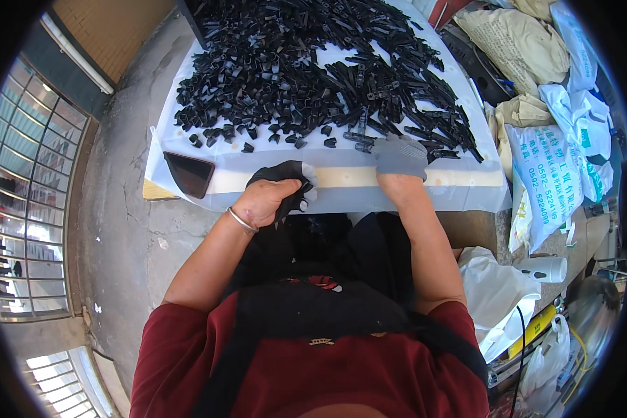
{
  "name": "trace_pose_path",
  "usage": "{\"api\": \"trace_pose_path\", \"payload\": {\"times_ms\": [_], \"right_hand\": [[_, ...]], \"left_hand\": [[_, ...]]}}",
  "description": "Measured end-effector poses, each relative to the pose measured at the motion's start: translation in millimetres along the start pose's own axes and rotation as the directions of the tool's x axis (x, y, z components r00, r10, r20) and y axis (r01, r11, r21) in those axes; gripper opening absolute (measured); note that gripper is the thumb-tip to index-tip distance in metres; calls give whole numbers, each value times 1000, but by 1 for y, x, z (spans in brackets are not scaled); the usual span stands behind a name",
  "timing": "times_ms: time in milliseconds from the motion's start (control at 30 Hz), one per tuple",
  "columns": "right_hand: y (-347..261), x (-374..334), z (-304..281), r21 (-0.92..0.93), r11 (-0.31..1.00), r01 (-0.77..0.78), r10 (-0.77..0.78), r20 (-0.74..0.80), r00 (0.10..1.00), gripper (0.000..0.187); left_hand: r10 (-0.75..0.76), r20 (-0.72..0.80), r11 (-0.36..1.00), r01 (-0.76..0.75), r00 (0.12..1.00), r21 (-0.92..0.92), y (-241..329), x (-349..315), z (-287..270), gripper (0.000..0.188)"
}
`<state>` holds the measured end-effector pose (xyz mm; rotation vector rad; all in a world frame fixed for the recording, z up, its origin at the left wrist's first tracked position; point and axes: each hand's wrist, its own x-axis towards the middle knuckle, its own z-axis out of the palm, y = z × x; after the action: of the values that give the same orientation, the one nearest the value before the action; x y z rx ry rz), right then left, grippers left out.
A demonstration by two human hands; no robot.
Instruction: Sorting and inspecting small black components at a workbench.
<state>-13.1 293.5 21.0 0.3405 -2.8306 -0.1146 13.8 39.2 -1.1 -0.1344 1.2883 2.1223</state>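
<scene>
Pinching a small black plastic clip (361, 141) in my grey-gloved right hand (400, 155), fingers closed; my left hand (272, 197) pulls its black glove (285, 174) on. Seat it fully before sorting.

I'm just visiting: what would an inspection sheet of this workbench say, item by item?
Surface: table under a white plastic sheet, bare along its near edge.
Job's things: big heap of small black plastic parts; one black part at the right hand's fingertips.
Clutter: dark flat phone-like slab at the near left corner.
Grippers: left hand in a black glove, fisted at the table edge; right hand in a grey glove, pinching the part.
Cables: black cable at lower right.
Surroundings: printed white sacks on the right; concrete floor on the left.
</scene>
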Motion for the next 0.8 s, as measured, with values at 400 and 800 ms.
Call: {"api": "trace_pose_path", "payload": {"times_ms": [400, 800], "right_hand": [[-30, -31, -6, 492, 870, -22, 78, -92, 993, 24], [-66, -37, -9, 884, 461, 76, -138, -13, 990, 20]], "left_hand": [[85, 45, 971, -93, 995, 220, -1, -6, 14, 32], [133, 74, 860, -152, 988, 486, 2, -19, 30, 31]]}}
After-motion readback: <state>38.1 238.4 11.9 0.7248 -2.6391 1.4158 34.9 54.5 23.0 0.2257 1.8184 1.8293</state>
